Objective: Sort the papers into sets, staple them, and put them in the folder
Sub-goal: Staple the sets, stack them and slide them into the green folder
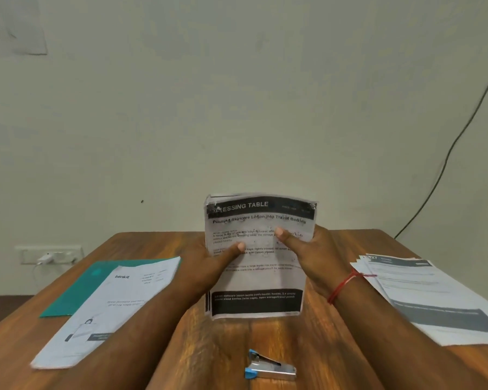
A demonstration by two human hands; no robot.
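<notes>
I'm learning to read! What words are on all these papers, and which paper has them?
Held sheet, black band: "RESSING TABLE", first letters scuffed.
Held sheet, heading: "Pouring Skincare Lotion into Travel Bottles".
Left sheet on the green folder: "blinkit".
Right stack: too blurred.
All small print: too blurred.
Stapler: no words.

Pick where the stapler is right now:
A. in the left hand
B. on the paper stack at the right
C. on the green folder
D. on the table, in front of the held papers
D: the stapler lies on the bare table, nearer the camera than the papers, which both hands hold upright.
</notes>
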